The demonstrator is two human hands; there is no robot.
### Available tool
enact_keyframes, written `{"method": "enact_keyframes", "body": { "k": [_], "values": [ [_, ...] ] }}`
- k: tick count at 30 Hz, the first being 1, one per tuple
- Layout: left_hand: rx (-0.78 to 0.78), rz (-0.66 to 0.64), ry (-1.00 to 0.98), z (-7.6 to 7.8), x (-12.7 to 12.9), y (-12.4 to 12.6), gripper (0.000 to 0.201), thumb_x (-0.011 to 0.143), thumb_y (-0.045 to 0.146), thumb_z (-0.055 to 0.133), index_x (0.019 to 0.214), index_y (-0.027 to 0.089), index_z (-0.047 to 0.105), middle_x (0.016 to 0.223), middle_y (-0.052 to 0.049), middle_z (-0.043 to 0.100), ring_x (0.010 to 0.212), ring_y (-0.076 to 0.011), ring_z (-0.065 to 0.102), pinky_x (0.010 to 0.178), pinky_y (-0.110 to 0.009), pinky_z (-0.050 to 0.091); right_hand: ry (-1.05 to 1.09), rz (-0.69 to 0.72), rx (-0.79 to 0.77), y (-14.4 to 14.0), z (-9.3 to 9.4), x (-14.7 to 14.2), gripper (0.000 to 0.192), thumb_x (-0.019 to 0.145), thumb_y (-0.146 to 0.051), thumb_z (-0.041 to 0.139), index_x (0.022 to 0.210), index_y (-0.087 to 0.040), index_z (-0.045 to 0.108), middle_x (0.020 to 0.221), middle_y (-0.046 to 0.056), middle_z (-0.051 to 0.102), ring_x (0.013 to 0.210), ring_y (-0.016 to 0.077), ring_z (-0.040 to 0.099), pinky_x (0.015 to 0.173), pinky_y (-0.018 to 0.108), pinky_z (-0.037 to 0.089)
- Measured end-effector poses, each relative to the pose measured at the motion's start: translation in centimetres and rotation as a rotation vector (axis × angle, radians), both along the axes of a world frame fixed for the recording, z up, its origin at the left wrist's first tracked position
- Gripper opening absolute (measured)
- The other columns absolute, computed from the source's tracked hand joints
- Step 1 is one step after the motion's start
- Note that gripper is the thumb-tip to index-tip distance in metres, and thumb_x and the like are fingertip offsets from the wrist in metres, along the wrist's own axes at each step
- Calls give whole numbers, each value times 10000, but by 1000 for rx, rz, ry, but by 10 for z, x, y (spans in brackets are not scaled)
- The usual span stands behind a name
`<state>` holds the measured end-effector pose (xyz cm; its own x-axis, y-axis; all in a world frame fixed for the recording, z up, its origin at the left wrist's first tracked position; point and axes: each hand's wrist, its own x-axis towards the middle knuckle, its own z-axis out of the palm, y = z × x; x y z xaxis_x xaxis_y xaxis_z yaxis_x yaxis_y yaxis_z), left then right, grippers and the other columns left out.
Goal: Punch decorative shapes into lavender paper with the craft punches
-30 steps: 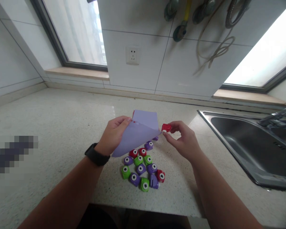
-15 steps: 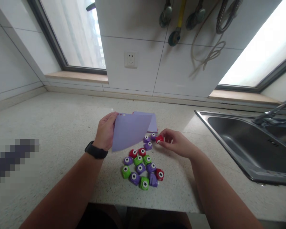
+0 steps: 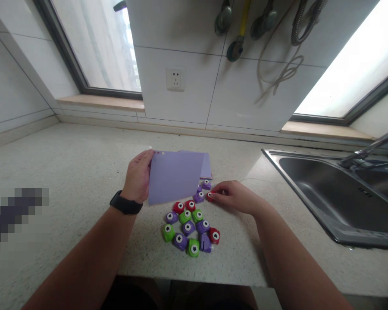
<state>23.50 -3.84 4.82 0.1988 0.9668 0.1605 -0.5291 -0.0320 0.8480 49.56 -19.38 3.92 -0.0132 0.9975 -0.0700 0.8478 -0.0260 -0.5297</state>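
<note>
**Purple sheet up in my left hand, red punch down under my right**

I see the speckled stone countertop [image 3: 67, 172] filling most of the view, running from the near edge to the tiled wall [image 3: 181, 56] at the far side. A steel sink [image 3: 330, 193] is set into it on the right. On the wall hangs a white power socket [image 3: 176, 79], with utensils [image 3: 236, 47] and a looped cord [image 3: 284, 73] hanging further right.

My left hand [image 3: 138, 177], with a black watch [image 3: 125, 203] on the wrist, grips a purple paper sheet [image 3: 174, 176] by its left edge, holding it raised and tilted above the counter. Just behind it a stack of purple paper [image 3: 207, 165] lies flat on the counter.

My right hand [image 3: 236, 197] rests low on the counter, fingers curled around a red craft punch [image 3: 210, 196], which touches the surface at the far right end of the cluster of small punches [image 3: 190, 228]. That cluster, red, green and purple, sits near the counter's near edge, between my two forearms
</note>
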Motion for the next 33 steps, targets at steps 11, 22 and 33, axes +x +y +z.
{"method": "enact_keyframes", "body": {
  "k": [11, 22, 33],
  "values": [
    [-32, 109, -83, -1, -4, 11, 245, 783, 391, 792, 812, 162, 710, 733, 5, 708, 623, -120, 618, 599, -221, 499, -34, -56, 48, 3, -3, -5, 406, 944, -607, 617, 949, -227, 759, 791, 49, 728, 676, 181, 619, 595, 304, 403],
    [-35, 170, -115, 2, -5, 11, 206, 812, 368, 747, 729, 187, 693, 706, -2, 702, 609, -131, 610, 575, -234, 481, 77, 116, -44, -4, 1, 0, 284, 856, -469, 755, 811, -208, 651, 684, -26, 621, 611, 126, 503, 556, 264, 371],
    [-23, 148, -102, 4, -3, 7, 208, 820, 370, 735, 766, 175, 691, 728, 1, 704, 635, -129, 625, 613, -234, 487, 96, 377, 14, -5, 9, -15, 313, 941, -364, 698, 1240, -277, 727, 1191, 50, 735, 1047, 199, 685, 929, 355, 528]
  ]
}}
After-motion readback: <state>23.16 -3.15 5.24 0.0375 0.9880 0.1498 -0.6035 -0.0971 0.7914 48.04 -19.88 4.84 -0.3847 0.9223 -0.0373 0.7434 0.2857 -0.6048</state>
